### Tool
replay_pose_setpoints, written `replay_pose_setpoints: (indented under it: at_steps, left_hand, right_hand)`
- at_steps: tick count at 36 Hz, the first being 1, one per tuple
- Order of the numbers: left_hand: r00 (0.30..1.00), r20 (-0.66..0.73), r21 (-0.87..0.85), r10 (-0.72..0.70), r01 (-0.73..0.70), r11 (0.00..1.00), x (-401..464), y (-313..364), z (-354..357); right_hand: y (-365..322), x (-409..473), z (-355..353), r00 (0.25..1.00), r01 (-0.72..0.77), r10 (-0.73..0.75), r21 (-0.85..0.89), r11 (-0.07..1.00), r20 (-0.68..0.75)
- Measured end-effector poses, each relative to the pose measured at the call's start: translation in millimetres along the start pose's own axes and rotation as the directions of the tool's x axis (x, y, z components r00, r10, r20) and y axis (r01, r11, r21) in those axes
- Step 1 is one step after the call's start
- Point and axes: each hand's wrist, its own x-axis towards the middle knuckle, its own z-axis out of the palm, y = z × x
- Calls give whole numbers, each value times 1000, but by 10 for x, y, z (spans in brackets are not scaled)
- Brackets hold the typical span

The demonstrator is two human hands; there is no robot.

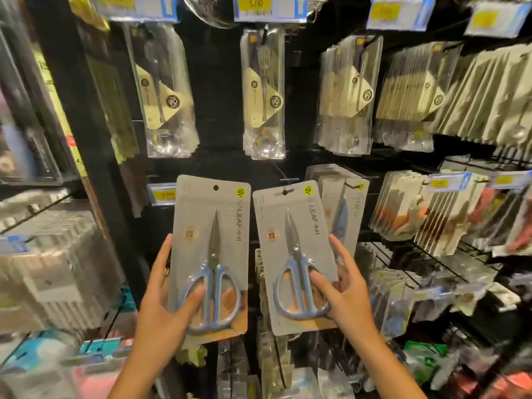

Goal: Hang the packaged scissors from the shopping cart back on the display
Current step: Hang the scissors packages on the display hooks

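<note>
I hold two grey cards of blue-handled scissors up against the black display wall. My left hand (164, 295) grips the left scissors pack (210, 226) by its lower left edge, thumb on the handle. My right hand (342, 292) grips the right scissors pack (293, 240) by its lower right edge. The hang hole of the right pack sits at the tip of a bare display hook (283, 178). Whether the hook passes through the hole is unclear. The left pack's hole is free of any hook. The shopping cart is out of view.
A row of matching grey scissors packs (345, 197) hangs just right of the bare hook. Clear bags of cutlery (263, 93) hang above. Yellow price tags (164, 194) sit on the hook ends. Packed goods (431, 214) fill the right side and low shelves.
</note>
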Motion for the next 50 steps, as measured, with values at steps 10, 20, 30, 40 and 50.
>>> replay_pose_setpoints:
  at_steps: [10, 20, 30, 40, 50]
  left_hand:
    - [1000, -25, -1, -12, 12, 1000, 125, 35, 77]
    - [999, 0, -9, -33, 33, 999, 212, -41, 105]
    - [999, 44, -6, 18, -18, 1000, 312, -86, 66]
    - [997, 55, -21, 63, -61, 998, 422, -92, 117]
    - [997, -24, -8, 77, -78, 997, 563, -59, 211]
  right_hand:
    - [147, 230, 33, 998, -44, 40, 109, 993, 39]
    - [214, 238, 33, 999, -36, 34, 138, 990, 14]
    - [296, 292, 126, 999, -34, 34, 99, 995, 0]
    - [529, 484, 267, 999, 35, -30, -261, 965, 24]
    - [1049, 1107, 414, 997, 36, 1, -485, 874, 76]
